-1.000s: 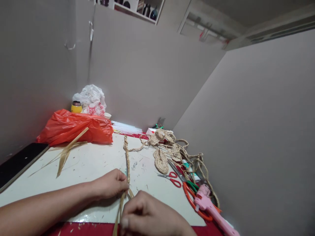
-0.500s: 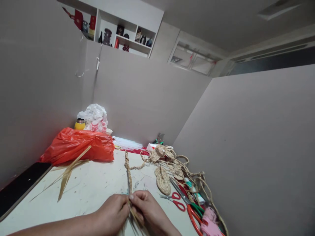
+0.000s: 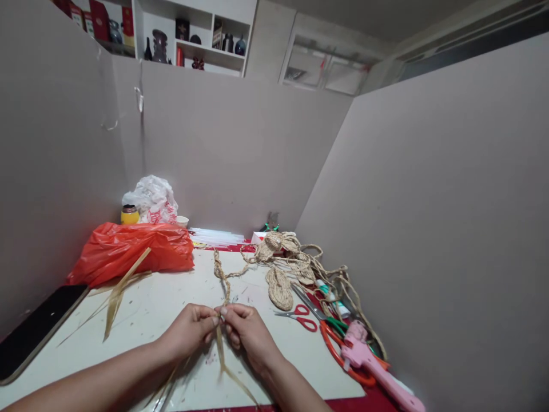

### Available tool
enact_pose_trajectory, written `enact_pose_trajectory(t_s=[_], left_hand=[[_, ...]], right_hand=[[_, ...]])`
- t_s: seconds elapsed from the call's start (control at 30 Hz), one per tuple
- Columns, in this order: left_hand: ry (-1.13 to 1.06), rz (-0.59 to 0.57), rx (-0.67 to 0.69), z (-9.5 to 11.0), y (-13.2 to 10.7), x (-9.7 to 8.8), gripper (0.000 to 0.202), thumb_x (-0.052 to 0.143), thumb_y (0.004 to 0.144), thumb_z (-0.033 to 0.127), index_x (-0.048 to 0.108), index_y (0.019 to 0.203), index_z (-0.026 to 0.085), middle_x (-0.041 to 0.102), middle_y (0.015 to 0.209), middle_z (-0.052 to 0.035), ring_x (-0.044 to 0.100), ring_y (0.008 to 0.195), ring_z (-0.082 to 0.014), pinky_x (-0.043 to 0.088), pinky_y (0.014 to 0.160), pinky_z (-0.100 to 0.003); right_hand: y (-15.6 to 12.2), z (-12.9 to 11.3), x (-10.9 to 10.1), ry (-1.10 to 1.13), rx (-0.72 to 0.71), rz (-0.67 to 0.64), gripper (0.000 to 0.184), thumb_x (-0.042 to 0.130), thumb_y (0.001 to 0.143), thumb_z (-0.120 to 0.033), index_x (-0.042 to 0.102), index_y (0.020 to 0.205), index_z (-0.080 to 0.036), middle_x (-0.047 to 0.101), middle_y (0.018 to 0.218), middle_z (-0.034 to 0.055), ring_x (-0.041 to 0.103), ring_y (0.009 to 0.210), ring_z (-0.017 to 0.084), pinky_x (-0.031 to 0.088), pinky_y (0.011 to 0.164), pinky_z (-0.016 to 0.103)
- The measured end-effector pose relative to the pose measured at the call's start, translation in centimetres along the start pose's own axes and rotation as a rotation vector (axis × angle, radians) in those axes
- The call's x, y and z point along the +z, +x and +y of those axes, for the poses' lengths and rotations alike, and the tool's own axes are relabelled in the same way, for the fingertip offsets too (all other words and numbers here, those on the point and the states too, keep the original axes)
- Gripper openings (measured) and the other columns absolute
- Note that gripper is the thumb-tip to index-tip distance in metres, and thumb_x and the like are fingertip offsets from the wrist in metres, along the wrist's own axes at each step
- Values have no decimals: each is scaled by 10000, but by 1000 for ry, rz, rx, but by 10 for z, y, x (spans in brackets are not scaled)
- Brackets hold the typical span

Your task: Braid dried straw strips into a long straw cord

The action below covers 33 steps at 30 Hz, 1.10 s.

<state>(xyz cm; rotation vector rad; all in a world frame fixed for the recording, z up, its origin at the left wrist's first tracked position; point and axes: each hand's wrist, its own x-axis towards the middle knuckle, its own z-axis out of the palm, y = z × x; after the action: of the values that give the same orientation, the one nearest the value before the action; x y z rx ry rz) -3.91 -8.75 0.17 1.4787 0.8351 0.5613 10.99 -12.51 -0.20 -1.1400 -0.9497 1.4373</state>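
Note:
A braided straw cord [image 3: 222, 274] runs away from me across the white board [image 3: 163, 312], and its near end sits between my hands. My left hand [image 3: 193, 329] pinches the cord's end from the left. Close beside it, my right hand [image 3: 246, 332] pinches the same spot, thumb on top. Loose flat strands [image 3: 222, 349] hang from the pinch towards me, one bending off to the right. The exact crossing of the strands is hidden by my fingers.
Right: small red-handled scissors [image 3: 304, 317], coiled straw pieces [image 3: 279, 288], large orange-handled scissors [image 3: 334, 352] and a pink glue gun [image 3: 364, 360]. Left: a phone [image 3: 38, 329], dry straw leaves [image 3: 115, 300] and a red plastic bag [image 3: 137, 249]. Grey partitions [image 3: 223, 143] enclose the table.
The view has tilted down and shifted, showing more of the glue gun. Both hands appear higher in the picture, still at the cord's end, and the loose strands now hang apart.

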Motion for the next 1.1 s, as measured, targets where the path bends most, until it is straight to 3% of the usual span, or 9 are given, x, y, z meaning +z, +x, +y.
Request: enact_pose_trajectory(t_s=[0.2, 0.3, 0.4, 0.5, 0.57, 0.7, 0.8, 0.9, 1.1], left_hand=[[-132, 22, -59, -8, 2, 1, 390, 644, 646, 509, 516, 659, 141, 379, 454, 79, 263, 416, -51, 170, 445, -220], [-178, 32, -29, -7, 1, 4, 388, 672, 637, 483, 534, 662, 122, 441, 497, 55, 343, 463, -59, 254, 489, -213], [-349, -21, -92, -4, 0, 5, 368, 668, 651, 461, 517, 709, 130, 583, 641, -22, 518, 550, -106, 365, 554, -231], [-543, -45, -229, -2, 3, 0, 325, 663, 646, 397, 480, 754, 151, 632, 756, -78, 619, 653, -178, 425, 565, -261], [-608, -22, -280, -3, 9, -7, 281, 651, 630, 337, 471, 751, 160, 592, 658, -29, 588, 561, -147, 412, 506, -238], [-620, 55, -259, -6, 25, -28, 266, 641, 606, 314, 454, 735, 176, 396, 519, 90, 280, 357, -16, 203, 359, -150], [-519, 132, -179, -7, 34, -39, 305, 630, 622, 400, 444, 739, 188, 331, 511, 109, 140, 359, -5, 34, 355, -160], [-353, 170, -158, -7, 35, -39, 300, 589, 647, 452, 445, 729, 201, 318, 473, 110, 135, 346, -25, 11, 343, -193], [-116, 103, -167, -4, 33, -27, 290, 555, 681, 463, 483, 704, 183, 282, 419, 109, 137, 337, -39, 31, 367, -233]], right_hand=[[14, -22, -11, 115, 258, -68, 298, 653, 745, -383, 600, 853, -110, 442, 504, -83, 259, 339, 2, 123, 337, 131], [33, -35, -15, 79, 365, -54, 254, 612, 788, -352, 593, 818, -101, 395, 461, -97, 224, 318, 0, 113, 325, 116], [61, -34, -15, 47, 360, 5, 171, 614, 789, -259, 573, 738, -102, 331, 412, -114, 214, 300, 7, 101, 309, 117], [93, -26, -13, 52, 307, 84, 170, 590, 814, -193, 513, 677, -127, 318, 425, -119, 217, 304, 6, 115, 302, 120], [114, -25, -12, 75, 247, 134, 212, 562, 849, -211, 486, 666, -135, 336, 454, -115, 231, 314, 4, 154, 300, 123], [146, -41, -11, 171, 43, 190, 184, 658, 722, -185, 484, 669, -158, 379, 449, -118, 286, 312, 5, 190, 301, 119], [159, -55, -11, 273, -122, 168, 205, 701, 621, -196, 545, 753, -178, 527, 531, -84, 434, 386, 32, 312, 352, 125], [167, -58, -13, 360, -193, 131, 247, 725, 592, -271, 583, 765, -166, 635, 651, -20, 552, 493, 82, 428, 433, 175], [190, -46, -33, 498, -246, 210, 243, 756, 585, -275, 572, 685, -152, 630, 561, -11, 549, 433, 91, 415, 386, 179]])
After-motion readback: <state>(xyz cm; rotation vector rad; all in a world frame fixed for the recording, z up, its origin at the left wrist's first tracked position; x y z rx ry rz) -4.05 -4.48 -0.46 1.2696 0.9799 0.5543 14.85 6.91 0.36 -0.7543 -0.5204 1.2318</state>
